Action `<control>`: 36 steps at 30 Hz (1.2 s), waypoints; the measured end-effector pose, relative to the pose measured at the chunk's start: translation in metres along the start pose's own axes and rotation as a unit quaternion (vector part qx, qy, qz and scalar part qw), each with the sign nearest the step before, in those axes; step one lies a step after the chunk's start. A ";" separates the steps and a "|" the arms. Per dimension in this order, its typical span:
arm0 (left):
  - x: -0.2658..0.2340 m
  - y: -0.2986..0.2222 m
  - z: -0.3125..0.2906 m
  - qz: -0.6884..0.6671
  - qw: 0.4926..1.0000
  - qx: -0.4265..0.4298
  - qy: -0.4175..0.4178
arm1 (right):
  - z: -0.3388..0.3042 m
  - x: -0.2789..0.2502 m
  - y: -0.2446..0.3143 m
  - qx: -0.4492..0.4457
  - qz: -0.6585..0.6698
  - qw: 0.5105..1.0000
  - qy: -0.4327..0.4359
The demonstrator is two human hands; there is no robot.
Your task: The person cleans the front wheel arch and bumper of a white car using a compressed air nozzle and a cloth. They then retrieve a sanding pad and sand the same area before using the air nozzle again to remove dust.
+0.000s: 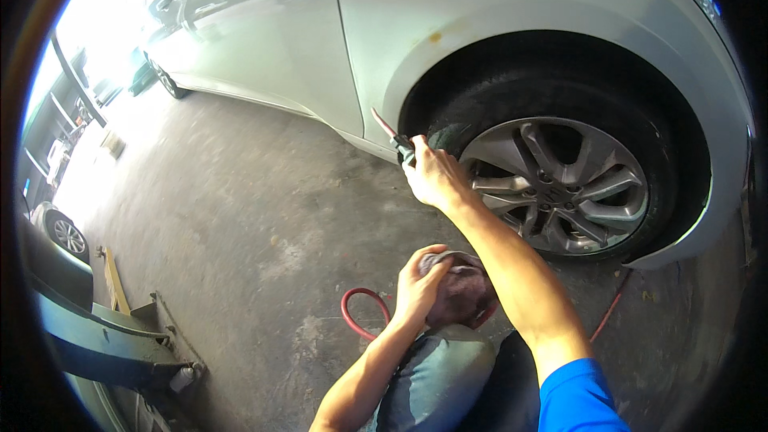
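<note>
Looks mid-work — yellowish mark (435,37) on car panel (380,60); remaining steps unclear. Right hand (436,176) grips pointed tool (405,149) near wheel arch's (418,74) lower-left edge; left hand (418,284) clutches bunched cloth (462,288) — near knee (444,368).

From the wearer's head, the fisheye camera looks down over both forearms (512,280) toward a nearby wheel (552,188).
</note>
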State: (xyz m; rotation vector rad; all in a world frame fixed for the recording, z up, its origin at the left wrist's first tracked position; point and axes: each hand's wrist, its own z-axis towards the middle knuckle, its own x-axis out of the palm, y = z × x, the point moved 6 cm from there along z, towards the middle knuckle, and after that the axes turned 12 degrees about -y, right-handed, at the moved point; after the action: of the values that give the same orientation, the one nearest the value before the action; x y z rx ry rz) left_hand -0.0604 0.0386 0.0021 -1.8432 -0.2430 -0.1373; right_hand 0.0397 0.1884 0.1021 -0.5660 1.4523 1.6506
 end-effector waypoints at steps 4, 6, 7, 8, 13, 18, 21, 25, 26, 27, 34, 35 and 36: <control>-0.054 -0.015 -0.028 -0.154 0.978 -0.036 -0.134 | 0.008 0.016 0.014 -0.002 0.039 0.999 -0.017; -0.058 -0.040 -0.045 -0.217 0.963 -0.055 -0.148 | 0.018 0.030 0.012 -0.018 0.007 1.000 0.022; -0.065 -0.044 -0.048 -0.210 0.963 -0.034 -0.162 | 0.023 0.042 0.014 -0.027 -0.021 0.997 0.072; -0.065 -0.051 -0.053 -0.223 0.963 -0.024 -0.153 | 0.025 0.049 0.016 -0.039 -0.038 0.996 0.071; -0.059 -0.084 -0.083 -0.272 0.953 0.034 -0.129 | 0.043 0.060 0.043 -0.042 -0.041 0.998 0.036; -0.058 -0.078 -0.084 -0.276 0.953 0.037 -0.115 | 0.060 0.066 0.057 -0.042 -0.028 0.999 -0.005; -0.064 -0.074 -0.082 -0.249 0.961 0.038 -0.112 | 0.056 0.078 0.064 -0.053 -0.083 0.994 0.056; -0.066 -0.077 -0.081 -0.251 0.963 0.035 -0.094 | 0.055 0.089 0.055 -0.027 -0.077 0.995 0.053; -0.066 -0.077 -0.081 -0.251 0.963 0.035 -0.089 | 0.054 0.094 0.050 -0.028 -0.082 0.994 0.059; -0.067 -0.076 -0.082 -0.251 0.964 0.034 -0.084 | 0.051 0.098 0.044 -0.030 -0.087 0.994 0.066; -0.071 -0.078 -0.083 -0.260 0.962 0.034 -0.078 | 0.000 0.141 -0.019 -0.051 -0.090 0.985 0.136; -0.071 -0.078 -0.083 -0.267 0.960 0.030 -0.075 | -0.005 0.137 -0.032 -0.070 -0.063 0.990 0.102; -0.071 -0.079 -0.083 -0.271 0.959 0.027 -0.073 | -0.011 0.134 -0.042 -0.088 -0.033 0.993 0.068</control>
State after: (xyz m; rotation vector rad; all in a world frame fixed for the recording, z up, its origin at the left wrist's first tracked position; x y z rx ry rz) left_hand -0.1453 -0.0268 0.0836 -1.6940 -0.8475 -0.3692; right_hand -0.0008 0.2159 -0.0296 -0.8308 1.3771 1.7259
